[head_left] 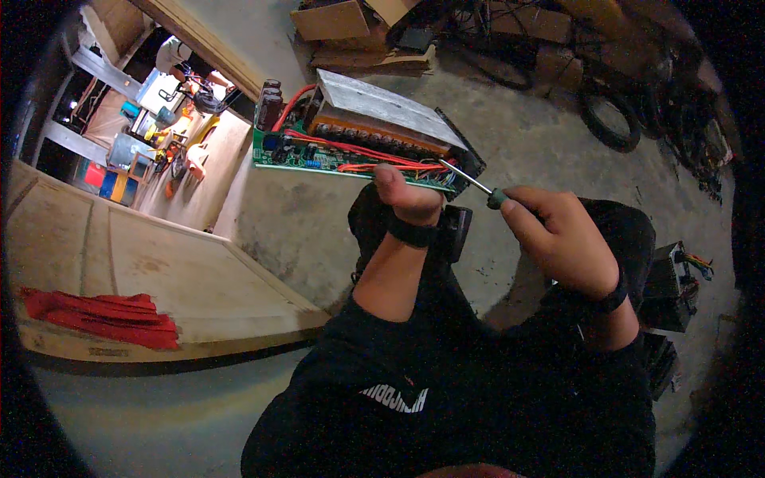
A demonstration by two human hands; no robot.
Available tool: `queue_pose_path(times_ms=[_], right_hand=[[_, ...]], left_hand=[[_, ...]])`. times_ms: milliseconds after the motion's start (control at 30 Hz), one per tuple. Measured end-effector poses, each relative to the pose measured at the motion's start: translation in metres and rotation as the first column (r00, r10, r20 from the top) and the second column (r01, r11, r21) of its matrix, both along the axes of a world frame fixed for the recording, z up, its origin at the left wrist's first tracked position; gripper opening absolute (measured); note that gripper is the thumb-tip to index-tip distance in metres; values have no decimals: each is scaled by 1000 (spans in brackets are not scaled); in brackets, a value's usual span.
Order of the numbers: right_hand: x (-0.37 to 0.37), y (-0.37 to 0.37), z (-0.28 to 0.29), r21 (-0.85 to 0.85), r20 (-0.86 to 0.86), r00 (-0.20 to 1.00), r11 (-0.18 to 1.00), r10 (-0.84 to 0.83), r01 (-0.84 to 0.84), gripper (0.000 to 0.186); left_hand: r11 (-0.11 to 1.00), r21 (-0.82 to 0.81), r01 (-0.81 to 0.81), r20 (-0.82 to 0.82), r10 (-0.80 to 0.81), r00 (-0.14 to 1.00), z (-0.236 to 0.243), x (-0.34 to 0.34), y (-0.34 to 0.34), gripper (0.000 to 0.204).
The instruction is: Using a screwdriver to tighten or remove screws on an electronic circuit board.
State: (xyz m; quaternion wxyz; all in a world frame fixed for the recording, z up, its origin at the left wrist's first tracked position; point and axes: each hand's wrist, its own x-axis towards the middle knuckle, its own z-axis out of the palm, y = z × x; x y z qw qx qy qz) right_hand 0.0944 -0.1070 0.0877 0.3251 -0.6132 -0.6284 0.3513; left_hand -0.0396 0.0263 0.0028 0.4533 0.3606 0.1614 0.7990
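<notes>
My left hand (410,199) supports a green circuit board (279,153) from below, thumb up at its near edge, fingers hidden beneath it. The board carries a long silver heatsink (374,102) over an orange strip, tall capacitors at the left end and red wires along the front. In my right hand (562,235) is a screwdriver (498,197) with a dark green handle, its shaft pointing up-left to the wires near the board's right end. Whether its tip touches them I cannot tell.
Cardboard (355,24) and black tyres or tubes (606,119) lie on the concrete floor (287,247). A metal-cased unit with wires (669,283) is at my right. At left are a wooden surface (159,247) with red cloth (96,315) and a lit, cluttered area.
</notes>
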Motion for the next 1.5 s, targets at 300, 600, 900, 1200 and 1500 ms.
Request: queue_pose_path(times_ms=[300, 600, 900, 1200, 1500], right_hand=[[1, 3, -9, -147, -248, 968, 987, 30, -68, 30], [36, 24, -23, -486, -873, 363, 623, -325, -613, 36], [13, 18, -22, -400, -859, 489, 798, -154, -451, 41], [-12, 17, -18, -308, -630, 775, 931, -46, -196, 34], [-9, 18, -19, -438, -594, 785, 889, -176, -132, 35]], left_hand=[[940, 316, -126, -197, 195, 961, -35, -9, 20, 33], [993, 112, 36, -243, -7, 970, -82, -13, 31, 102], [975, -59, 216, 70, -212, 975, -54, -26, 38, 89], [885, -190, 424, 197, -389, 900, -36, -17, 31, 81], [836, -253, 487, 219, -441, 870, -41, -22, 46, 74]])
